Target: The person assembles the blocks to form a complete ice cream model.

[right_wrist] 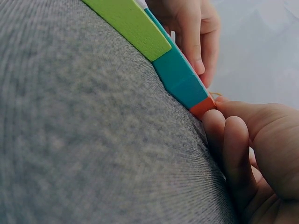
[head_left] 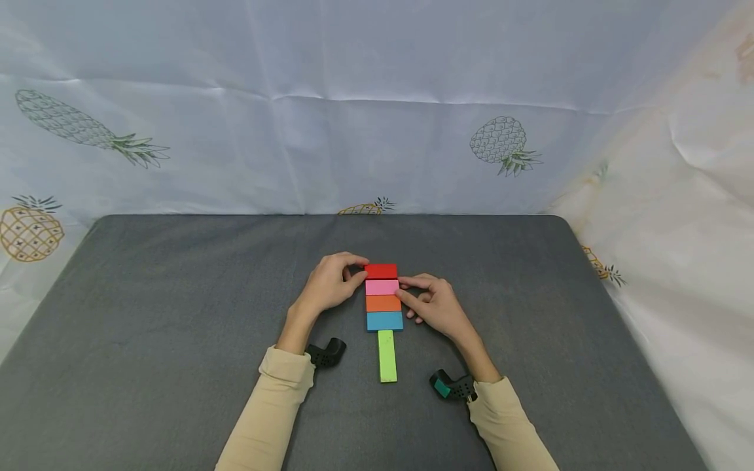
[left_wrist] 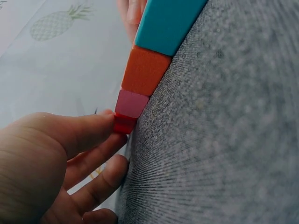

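Left hand (head_left: 330, 282), fingers curled, pinches the red block's (head_left: 381, 270) end, while the right hand (head_left: 432, 304) seemingly presses the pink block (head_left: 381, 286), squaring the row.

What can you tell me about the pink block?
The pink block is a flat, smooth rectangle, probably painted wood, lying on the gray felt table. It sits second from the far end in a column of blocks, its long sides pressed against the red block behind it and the orange block in front. The left hand touches near its left end and the right hand touches its right end. In the left wrist view only its short end face shows.
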A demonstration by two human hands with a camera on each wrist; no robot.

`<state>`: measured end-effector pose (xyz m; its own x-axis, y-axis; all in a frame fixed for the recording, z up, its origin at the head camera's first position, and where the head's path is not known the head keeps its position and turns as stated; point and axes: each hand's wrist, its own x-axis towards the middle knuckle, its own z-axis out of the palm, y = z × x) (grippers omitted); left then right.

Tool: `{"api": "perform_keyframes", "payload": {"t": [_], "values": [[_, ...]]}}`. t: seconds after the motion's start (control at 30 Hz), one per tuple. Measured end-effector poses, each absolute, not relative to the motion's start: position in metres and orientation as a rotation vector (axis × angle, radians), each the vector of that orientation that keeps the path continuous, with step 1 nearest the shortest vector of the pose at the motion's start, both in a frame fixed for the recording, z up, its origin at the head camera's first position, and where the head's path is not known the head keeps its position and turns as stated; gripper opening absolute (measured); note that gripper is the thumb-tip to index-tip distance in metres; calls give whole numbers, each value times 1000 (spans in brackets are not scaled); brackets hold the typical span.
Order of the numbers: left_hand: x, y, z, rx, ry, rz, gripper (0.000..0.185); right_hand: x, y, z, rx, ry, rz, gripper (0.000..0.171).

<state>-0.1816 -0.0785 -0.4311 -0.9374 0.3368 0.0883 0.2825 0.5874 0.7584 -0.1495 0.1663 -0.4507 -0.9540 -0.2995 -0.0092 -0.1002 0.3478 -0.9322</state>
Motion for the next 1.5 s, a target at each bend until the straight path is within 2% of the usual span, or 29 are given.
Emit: {"api": "perform_keyframes", "payload": {"t": [1.17, 1.33, 1.5], "values": [[-182, -79, -430, 556, 2717, 1322, 27, -150, 165, -451, -356, 2465, -1648, 32], [-182, -79, -430, 554, 2707, 1316, 27, -143, 159, -432, -335, 2477, -1614, 30], [-182, -80, -430, 552, 2703, 1321, 26, -148, 162, -447, -335, 2477, -1624, 31]]}}
